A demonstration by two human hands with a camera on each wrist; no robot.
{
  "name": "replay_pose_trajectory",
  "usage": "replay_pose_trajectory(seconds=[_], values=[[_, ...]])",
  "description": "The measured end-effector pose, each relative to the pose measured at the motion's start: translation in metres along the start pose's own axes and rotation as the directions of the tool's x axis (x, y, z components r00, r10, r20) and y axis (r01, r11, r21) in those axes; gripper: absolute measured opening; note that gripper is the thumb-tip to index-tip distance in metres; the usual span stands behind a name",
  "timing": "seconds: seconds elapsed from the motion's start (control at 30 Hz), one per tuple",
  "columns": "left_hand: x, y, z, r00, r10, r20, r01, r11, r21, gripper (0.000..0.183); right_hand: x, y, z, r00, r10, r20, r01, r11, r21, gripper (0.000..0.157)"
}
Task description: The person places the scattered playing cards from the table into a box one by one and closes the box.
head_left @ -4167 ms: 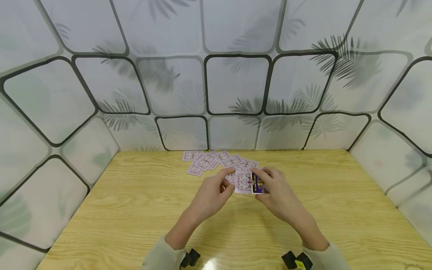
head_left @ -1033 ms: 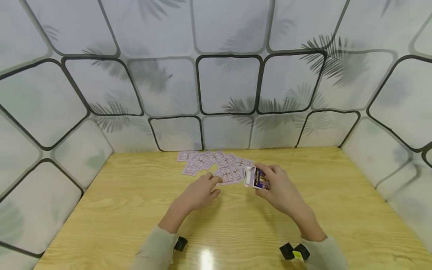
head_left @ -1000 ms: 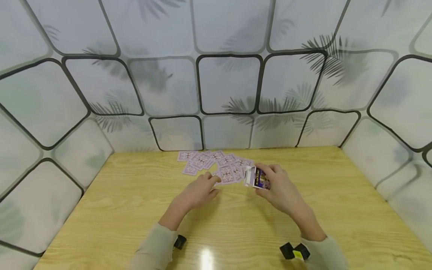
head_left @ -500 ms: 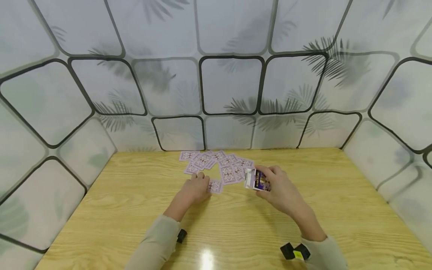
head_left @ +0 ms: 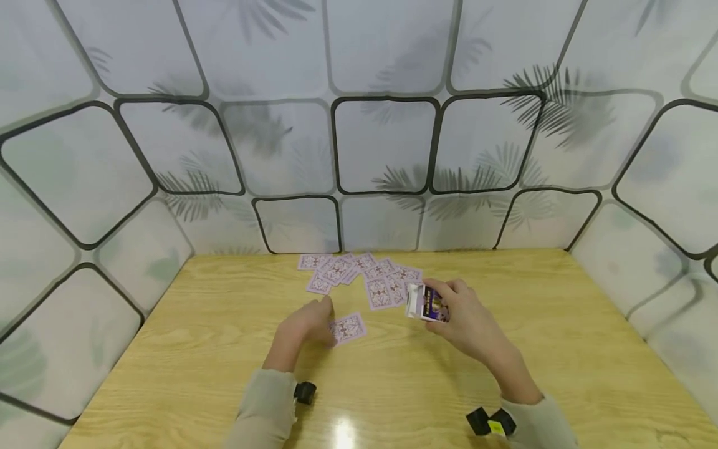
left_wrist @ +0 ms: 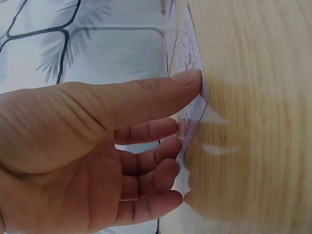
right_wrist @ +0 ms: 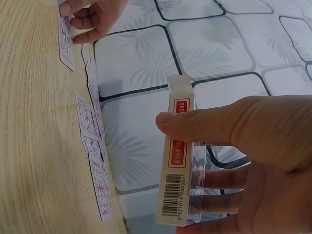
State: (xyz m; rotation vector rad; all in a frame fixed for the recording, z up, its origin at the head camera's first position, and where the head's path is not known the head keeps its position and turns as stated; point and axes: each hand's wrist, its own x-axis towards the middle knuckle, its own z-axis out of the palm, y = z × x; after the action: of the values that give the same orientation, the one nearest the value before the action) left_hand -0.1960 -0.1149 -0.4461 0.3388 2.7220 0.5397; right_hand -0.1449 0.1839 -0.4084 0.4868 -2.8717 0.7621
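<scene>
A single playing card [head_left: 349, 328] with a patterned back lies at or just above the tabletop, left of centre. My left hand [head_left: 305, 327] has its left end, the thumb at one edge and the curled fingers at another in the left wrist view. Whether the card is fully off the wood I cannot tell. My right hand [head_left: 468, 321] grips a card box [head_left: 434, 304] between thumb and fingers, above the table. The box's open flap end points left; its barcoded side [right_wrist: 173, 195] shows in the right wrist view. How many cards are inside is hidden.
Several more playing cards [head_left: 379, 293] lie face down and overlapping at the back of the wooden table [head_left: 404, 399]. Behind them rises a patterned cloth wall [head_left: 387, 143], which also closes off both sides.
My left hand came away from the box, went to the spread cards and drew one card toward me and left. The right hand has kept holding the box nearly in place.
</scene>
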Motion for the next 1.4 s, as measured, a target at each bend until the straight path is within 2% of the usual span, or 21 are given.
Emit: replay_pose_trajectory(seconds=[0.17,0.27,0.43,0.63,0.83,1.0,1.17,1.3,1.4], values=[[-0.004,-0.002,0.002,1.000,-0.016,0.003,0.016,1.000,-0.027,0.040,0.000,0.001,0.002,1.000,0.001,0.007,-0.001,1.000,0.010,0.074],[-0.004,-0.001,0.002,1.000,0.008,0.000,-0.008,1.000,-0.029,0.038,0.000,0.000,0.000,1.000,-0.003,0.003,0.003,1.000,0.011,0.073],[-0.004,0.001,0.001,0.996,0.087,-0.038,-0.089,0.994,-0.057,0.028,-0.001,-0.001,-0.002,1.000,-0.003,0.006,0.003,1.000,0.016,0.073],[-0.007,0.003,-0.001,0.980,0.185,-0.079,-0.192,0.976,-0.103,0.018,-0.002,0.000,0.000,1.000,0.006,0.008,-0.006,1.000,0.030,0.074],[-0.016,0.004,-0.011,0.939,0.311,-0.149,-0.338,0.914,-0.224,0.009,-0.002,-0.003,0.000,1.000,-0.003,-0.002,0.003,1.000,0.029,0.073],[-0.024,0.007,-0.020,0.919,0.362,-0.157,-0.394,0.864,-0.314,0.003,-0.002,-0.005,0.000,1.000,-0.008,-0.006,0.008,1.000,0.014,0.073],[-0.027,0.009,-0.024,0.917,0.364,-0.162,-0.398,0.829,-0.393,0.007,-0.001,-0.005,0.001,1.000,-0.008,0.002,0.008,1.000,-0.008,0.072],[-0.026,0.011,-0.025,0.924,0.342,-0.171,-0.381,0.784,-0.490,0.013,-0.001,-0.007,0.002,1.000,-0.011,0.006,0.011,1.000,-0.013,0.072],[-0.027,0.015,-0.026,0.930,0.308,-0.202,-0.368,0.749,-0.551,0.016,-0.001,-0.009,0.003,1.000,-0.017,0.011,0.017,1.000,-0.014,0.072]])
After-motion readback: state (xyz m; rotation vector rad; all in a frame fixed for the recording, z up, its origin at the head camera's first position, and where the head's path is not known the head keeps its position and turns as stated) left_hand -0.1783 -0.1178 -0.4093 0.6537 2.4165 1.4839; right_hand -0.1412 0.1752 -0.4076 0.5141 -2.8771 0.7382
